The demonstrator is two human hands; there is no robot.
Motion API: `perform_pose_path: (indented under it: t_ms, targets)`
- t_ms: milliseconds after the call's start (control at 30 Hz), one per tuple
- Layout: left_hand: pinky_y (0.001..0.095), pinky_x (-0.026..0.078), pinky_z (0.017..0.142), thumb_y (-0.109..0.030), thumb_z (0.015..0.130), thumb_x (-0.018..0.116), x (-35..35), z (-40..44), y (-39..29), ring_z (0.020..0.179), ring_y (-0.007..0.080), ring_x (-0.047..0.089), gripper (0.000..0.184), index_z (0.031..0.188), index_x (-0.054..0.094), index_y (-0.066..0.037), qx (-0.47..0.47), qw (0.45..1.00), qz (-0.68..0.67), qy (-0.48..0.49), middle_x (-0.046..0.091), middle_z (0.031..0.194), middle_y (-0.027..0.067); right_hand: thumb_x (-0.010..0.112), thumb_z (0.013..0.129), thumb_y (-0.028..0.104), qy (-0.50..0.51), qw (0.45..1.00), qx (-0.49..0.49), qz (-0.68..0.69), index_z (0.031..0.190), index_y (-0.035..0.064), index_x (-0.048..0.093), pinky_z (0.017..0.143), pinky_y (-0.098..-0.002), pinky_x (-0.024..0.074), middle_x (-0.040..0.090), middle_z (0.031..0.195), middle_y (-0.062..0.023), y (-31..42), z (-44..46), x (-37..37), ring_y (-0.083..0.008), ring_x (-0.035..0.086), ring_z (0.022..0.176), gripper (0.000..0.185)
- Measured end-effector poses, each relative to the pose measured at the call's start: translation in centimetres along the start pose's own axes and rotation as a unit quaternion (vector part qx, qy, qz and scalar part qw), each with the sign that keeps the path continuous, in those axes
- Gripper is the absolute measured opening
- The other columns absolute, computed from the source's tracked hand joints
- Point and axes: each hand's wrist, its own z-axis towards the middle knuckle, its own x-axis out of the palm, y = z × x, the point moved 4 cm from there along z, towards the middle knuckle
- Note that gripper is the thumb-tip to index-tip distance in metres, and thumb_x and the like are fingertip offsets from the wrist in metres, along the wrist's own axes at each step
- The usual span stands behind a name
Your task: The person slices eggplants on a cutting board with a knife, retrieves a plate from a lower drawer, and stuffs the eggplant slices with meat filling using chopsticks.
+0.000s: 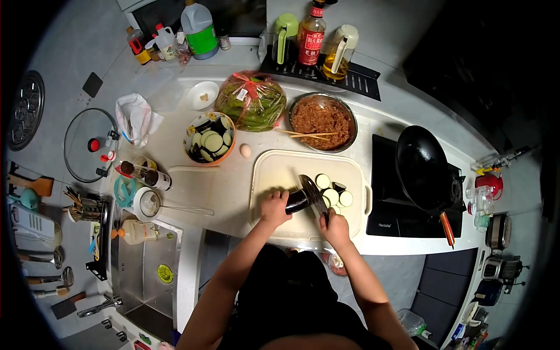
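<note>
My left hand (275, 208) is closed around a dark purple eggplant (297, 202) that lies on the cream cutting board (274, 169). In my right hand (335, 228) is the handle of a kitchen knife (314, 196). The blade stands at the eggplant's right end; whether it is inside the flesh I cannot tell. Several pale round eggplant slices (345, 199) lie on the board just right of the blade. Behind the board sit a bowl of eggplant pieces (213, 142) and one egg (245, 151).
A metal bowl of minced meat (322, 121) with chopsticks (309, 135) across it stands behind the board. Beside it is a bag of green vegetables (249, 104). To the right, a black wok (421, 166) rests on the stove (385, 204). The sink (137, 262) is at left.
</note>
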Motion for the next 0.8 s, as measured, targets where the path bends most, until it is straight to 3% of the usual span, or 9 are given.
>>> perform_pose_path:
  t_ms: [433, 667, 800]
  targets:
    - [0.038, 0.049, 0.067, -0.03, 0.055, 0.074, -0.9, -0.1, -0.3, 0.086, 0.0274, 0.054, 0.061, 0.106, 0.048, -0.013, -0.006, 1.0, 0.001, -0.008, 0.052, 0.097, 0.0094, 0.056, 0.078, 0.017, 0.066, 0.996, -0.021, -0.058, 0.076, -0.0023, 0.053, 0.053, -0.0442, 0.0476, 0.056, 0.059, -0.0223, 1.0, -0.2, -0.5, -0.0379, 0.057, 0.054, 0.02]
    - [0.0379, 0.049, 0.068, -0.03, 0.053, 0.075, -0.5, -0.3, -0.2, 0.086, 0.0277, 0.054, 0.062, 0.106, 0.048, -0.012, -0.014, 0.999, -0.007, -0.031, 0.052, 0.096, 0.0099, 0.057, 0.075, 0.017, 0.024, 0.999, -0.029, -0.004, 0.076, -0.0019, 0.051, 0.052, -0.0457, 0.0467, 0.056, 0.06, -0.0224, -0.5, 4.0, 6.7, -0.0391, 0.056, 0.055, 0.02]
    - [0.038, 0.048, 0.069, -0.03, 0.053, 0.074, 0.2, 0.0, 0.1, 0.087, 0.0276, 0.054, 0.063, 0.107, 0.048, -0.011, -0.019, 0.999, -0.026, -0.035, 0.052, 0.097, 0.0103, 0.058, 0.075, 0.019, 0.037, 0.999, -0.004, -0.008, 0.08, -0.0003, 0.052, 0.057, -0.0441, 0.0485, 0.059, 0.067, -0.0216, -1.0, 4.0, 6.6, -0.037, 0.059, 0.061, 0.021]
